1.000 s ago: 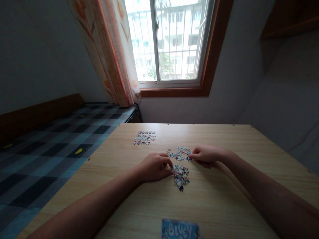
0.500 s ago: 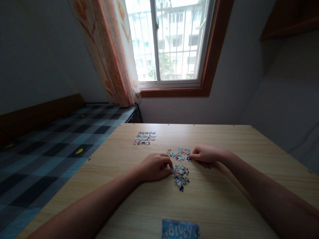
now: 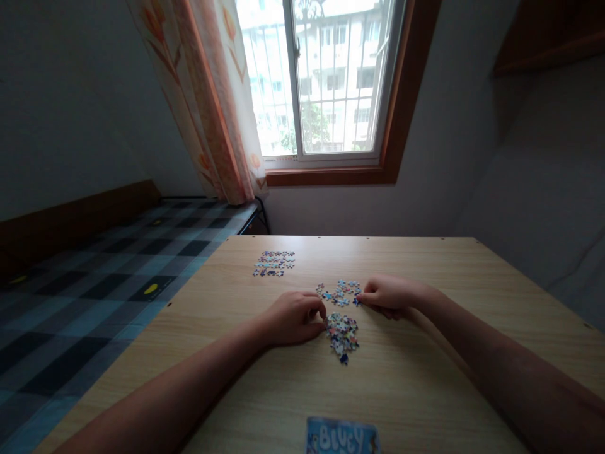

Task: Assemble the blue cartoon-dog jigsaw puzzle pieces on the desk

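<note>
A heap of small jigsaw puzzle pieces [image 3: 343, 331] lies on the table [image 3: 401, 391] between my hands. My left hand [image 3: 295, 317] rests at the heap's left edge, its fingers bent and a gap showing between thumb and forefinger; no piece is visible in it. Beyond the heap, loose puzzle pieces [image 3: 343, 292] are spread out. My right hand [image 3: 387, 296] is at their right side, thumb and forefinger closed on a dark blue puzzle piece [image 3: 357, 302]. Farther left, more puzzle pieces [image 3: 275, 263] lie in several neat rows.
A blue box marked "Bluey" [image 3: 343, 436] is at the near edge of view. A bed with a checked cover [image 3: 108, 277] stands to the left of the table. Behind are a curtain [image 3: 208, 101] and a barred window [image 3: 335, 82].
Both hands stay nearly in place. The view has shifted very slightly; the puzzle pieces look the same.
</note>
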### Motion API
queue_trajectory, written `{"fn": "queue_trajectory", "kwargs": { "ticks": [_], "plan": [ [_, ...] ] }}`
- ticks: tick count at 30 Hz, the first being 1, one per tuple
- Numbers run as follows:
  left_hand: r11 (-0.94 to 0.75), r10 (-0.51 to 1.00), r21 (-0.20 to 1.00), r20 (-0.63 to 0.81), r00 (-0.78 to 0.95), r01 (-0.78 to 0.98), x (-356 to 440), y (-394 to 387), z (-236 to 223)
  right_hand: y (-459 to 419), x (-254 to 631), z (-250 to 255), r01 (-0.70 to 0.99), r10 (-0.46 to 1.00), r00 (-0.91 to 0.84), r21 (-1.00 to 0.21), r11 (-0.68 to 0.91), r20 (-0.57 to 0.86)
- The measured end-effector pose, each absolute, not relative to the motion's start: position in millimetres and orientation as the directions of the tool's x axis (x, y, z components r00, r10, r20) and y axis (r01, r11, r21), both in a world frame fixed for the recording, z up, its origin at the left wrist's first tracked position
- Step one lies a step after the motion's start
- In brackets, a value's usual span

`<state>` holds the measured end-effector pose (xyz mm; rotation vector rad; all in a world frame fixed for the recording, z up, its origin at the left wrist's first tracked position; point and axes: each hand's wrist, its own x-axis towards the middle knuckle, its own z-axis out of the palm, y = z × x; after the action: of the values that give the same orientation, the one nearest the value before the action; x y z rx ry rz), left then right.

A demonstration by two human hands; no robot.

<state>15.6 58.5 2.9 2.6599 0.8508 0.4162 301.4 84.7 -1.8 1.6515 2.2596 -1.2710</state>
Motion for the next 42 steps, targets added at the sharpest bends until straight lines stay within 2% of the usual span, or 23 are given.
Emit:
{"fn": "queue_trajectory", "kwargs": {
  "ticks": [42],
  "plan": [
    [-0.787,0.580,0.383,0.195,0.791,0.483,16.9,57.5,5.1,85.3,299.9,-3.0,0.817,0.783,-0.414,-0.569,0.095,-0.465]
  ]
}}
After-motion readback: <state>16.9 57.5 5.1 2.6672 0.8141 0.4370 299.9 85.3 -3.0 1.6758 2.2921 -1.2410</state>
